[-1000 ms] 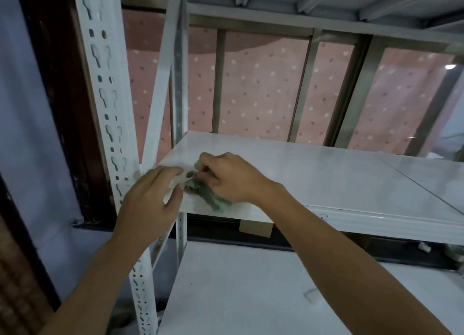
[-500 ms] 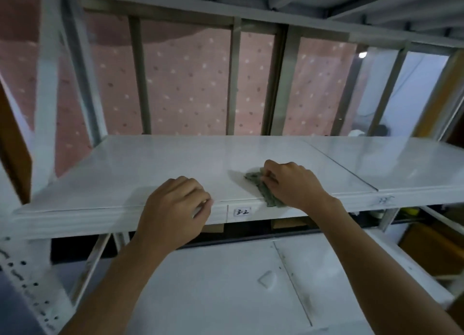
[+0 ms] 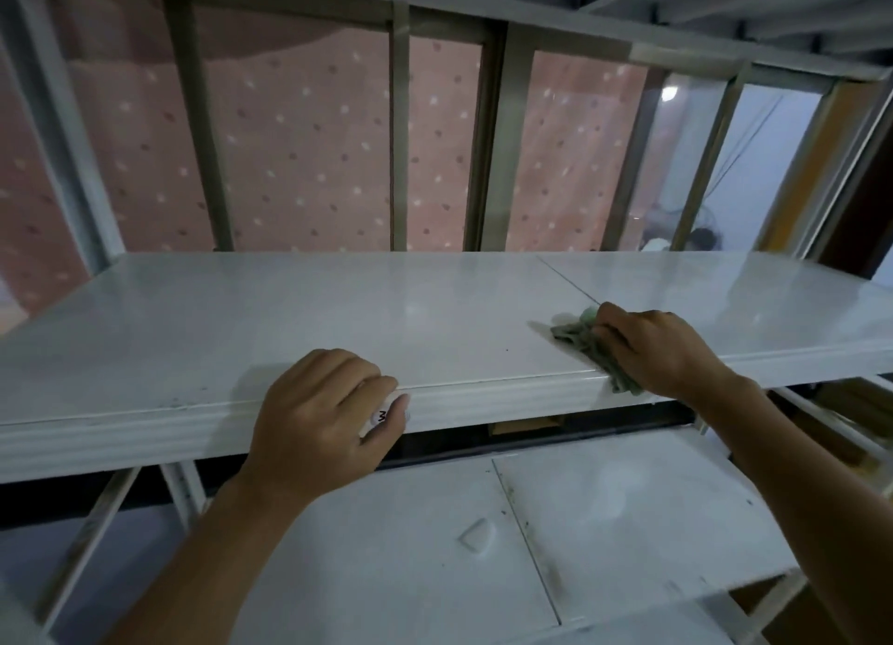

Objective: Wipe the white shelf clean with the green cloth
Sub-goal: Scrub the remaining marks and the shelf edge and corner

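The white shelf [image 3: 299, 316] runs across the view at chest height, its glossy top in two panels with a seam right of centre. A crumpled green cloth [image 3: 587, 345] lies on the shelf near the front edge, just right of the seam. My right hand [image 3: 657, 349] presses down on the cloth and grips it; part of the cloth hangs over the front lip. My left hand [image 3: 324, 412] is curled over the shelf's front edge near the middle, covering a small label.
A lower white shelf [image 3: 604, 514] sits beneath, with dirt along its seam and a small white scrap [image 3: 476, 533]. Metal bars [image 3: 398, 132] and a pink dotted curtain [image 3: 299, 151] stand behind. White uprights [image 3: 53, 127] frame the left side.
My right hand has slid the cloth rightward along the shelf, from the left corner past the seam. My left hand has followed along the front edge, and the view has shifted right.
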`<state>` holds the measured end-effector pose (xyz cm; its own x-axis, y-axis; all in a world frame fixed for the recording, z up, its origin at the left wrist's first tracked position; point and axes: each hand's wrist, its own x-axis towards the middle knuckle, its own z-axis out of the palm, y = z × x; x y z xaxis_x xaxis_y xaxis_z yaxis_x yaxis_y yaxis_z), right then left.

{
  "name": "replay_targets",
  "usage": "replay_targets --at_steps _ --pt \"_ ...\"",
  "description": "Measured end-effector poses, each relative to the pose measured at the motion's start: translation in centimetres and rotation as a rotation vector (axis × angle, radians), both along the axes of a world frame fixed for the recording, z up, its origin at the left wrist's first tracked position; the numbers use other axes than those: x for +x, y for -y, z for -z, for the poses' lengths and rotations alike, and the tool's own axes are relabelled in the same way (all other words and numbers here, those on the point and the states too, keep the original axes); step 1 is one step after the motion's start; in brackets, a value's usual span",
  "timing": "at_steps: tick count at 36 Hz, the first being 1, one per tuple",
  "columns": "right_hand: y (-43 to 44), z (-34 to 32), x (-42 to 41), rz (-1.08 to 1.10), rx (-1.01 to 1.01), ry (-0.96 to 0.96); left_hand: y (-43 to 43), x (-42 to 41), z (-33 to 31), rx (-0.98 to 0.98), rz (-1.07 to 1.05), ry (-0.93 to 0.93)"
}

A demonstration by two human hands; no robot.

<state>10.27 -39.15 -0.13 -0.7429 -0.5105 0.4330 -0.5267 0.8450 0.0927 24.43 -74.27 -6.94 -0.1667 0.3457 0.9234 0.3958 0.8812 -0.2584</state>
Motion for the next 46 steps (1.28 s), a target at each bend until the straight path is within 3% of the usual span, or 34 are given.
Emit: replay_targets --at_steps 7,21,30,36,46 --pt "1.5 -0.8 -0.1 -0.021 0.114 0.029 0.1 -0.2 -0.1 -0.024 0.009 -0.044" --pt "12.8 -0.1 3.0 -0.313 0.132 -0.053 2.4 2.6 1.6 -0.055 -0.046 -0.061" --pt "22.3 0.4 7.3 -0.381 0.105 -0.126 7.5 6.5 3.4 -0.1 -0.161 -0.037" --pt "28.8 0.3 10.6 -0.335 0.1 -0.068 11.4 9.1 3.8 -0.122 -0.238 -0.039" --pt "38.3 -0.4 14.6 -0.469 0.092 -0.014 16.9 13.5 3.9 -0.151 -0.36 -0.059"
